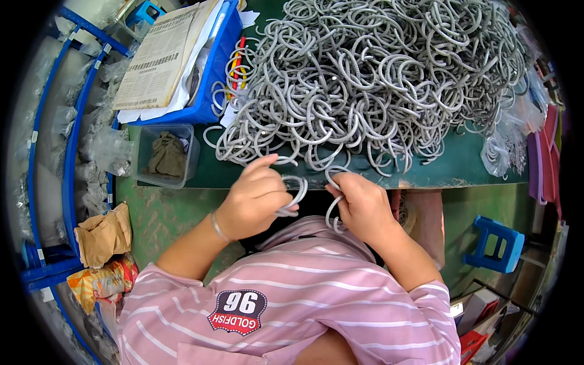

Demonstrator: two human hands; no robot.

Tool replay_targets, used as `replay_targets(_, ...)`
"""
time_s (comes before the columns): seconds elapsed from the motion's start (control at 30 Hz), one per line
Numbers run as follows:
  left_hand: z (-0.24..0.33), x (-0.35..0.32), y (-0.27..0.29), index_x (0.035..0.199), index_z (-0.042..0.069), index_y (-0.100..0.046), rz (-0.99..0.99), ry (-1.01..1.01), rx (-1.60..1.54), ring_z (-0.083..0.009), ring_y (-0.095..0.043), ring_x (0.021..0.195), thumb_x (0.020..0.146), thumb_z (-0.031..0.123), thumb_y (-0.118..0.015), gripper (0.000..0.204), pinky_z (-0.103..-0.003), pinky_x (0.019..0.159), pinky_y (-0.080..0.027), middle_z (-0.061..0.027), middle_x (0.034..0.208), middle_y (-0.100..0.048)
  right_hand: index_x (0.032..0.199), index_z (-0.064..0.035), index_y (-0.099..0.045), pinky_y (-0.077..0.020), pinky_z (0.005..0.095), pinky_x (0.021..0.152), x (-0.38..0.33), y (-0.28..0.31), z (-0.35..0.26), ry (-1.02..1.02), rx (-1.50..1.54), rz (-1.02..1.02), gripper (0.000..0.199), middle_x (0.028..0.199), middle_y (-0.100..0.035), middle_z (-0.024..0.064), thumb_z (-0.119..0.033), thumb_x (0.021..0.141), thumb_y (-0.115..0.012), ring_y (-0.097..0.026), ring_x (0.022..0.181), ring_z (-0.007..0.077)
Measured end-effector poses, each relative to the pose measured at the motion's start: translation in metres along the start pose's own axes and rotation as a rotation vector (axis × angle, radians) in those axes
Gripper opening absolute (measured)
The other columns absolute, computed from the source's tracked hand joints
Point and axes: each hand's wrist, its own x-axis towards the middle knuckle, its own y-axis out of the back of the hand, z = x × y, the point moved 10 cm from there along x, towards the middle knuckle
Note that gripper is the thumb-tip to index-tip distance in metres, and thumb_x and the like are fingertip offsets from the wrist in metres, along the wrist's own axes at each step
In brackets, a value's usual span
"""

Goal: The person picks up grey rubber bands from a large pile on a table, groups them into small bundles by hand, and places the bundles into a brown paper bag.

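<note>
A large heap of grey, ribbed, curved tubes (365, 85) covers most of the green table (426, 176). My left hand (258, 194) is closed around a few of these C-shaped tubes (298, 192), with its index finger stretched toward the heap's near edge. Just across from it, my right hand (363, 204) pinches a grey curved tube (331, 214), whose ends stick out above and below the fingers. Both hands are in front of the table edge, close to my body and a short gap apart. What the tubes are made of, I cannot tell.
On the table's left are a blue bin (210, 100) with papers (159, 52) on top, a clear plastic box (191, 159) with a brown cloth, and red and yellow pens (237, 61). Blue-framed shelves (70, 128) line the left side. A blue stool (496, 244) stands at right.
</note>
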Motion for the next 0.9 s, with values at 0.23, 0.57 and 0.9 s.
replay_targets(0.23,-0.070,-0.045,0.048,0.091,0.004,-0.049,0.751,0.542,-0.803,-0.0170,-0.060,0.073,0.096,0.026,-0.058,0.024,-0.044,0.082,-0.054,-0.0080,0.080,-0.060,0.097,-0.0034,-0.063,-0.0541,0.0396,0.062,0.010,-0.001,0.009,-0.046,-0.158,-0.037,0.018,0.102,-0.062,0.0112,-0.003,0.080,-0.066,-0.066,0.076,0.0325)
replay_targets(0.57,-0.097,-0.062,0.059,0.096,0.006,-0.052,0.988,0.694,-1.063,-0.0199,-0.063,0.082,0.096,0.023,-0.058,0.018,-0.036,0.074,-0.054,-0.0068,0.082,-0.060,0.097,-0.0030,-0.059,-0.0536,0.0366,0.058,0.011,-0.011,0.006,0.039,-0.355,-0.080,0.024,0.097,-0.059,0.0096,-0.005,0.074,-0.060,-0.065,0.070,0.0255)
replay_targets(0.9,-0.089,-0.054,0.061,0.098,0.007,-0.052,0.900,0.606,-1.287,-0.0216,-0.065,0.083,0.097,0.025,-0.055,0.018,-0.033,0.067,-0.056,-0.0071,0.083,-0.060,0.084,-0.0029,-0.060,-0.0510,0.0352,0.055,0.012,-0.009,-0.001,0.205,-0.277,-0.141,0.015,0.082,-0.059,0.0091,-0.007,0.070,-0.065,-0.064,0.067,0.0248)
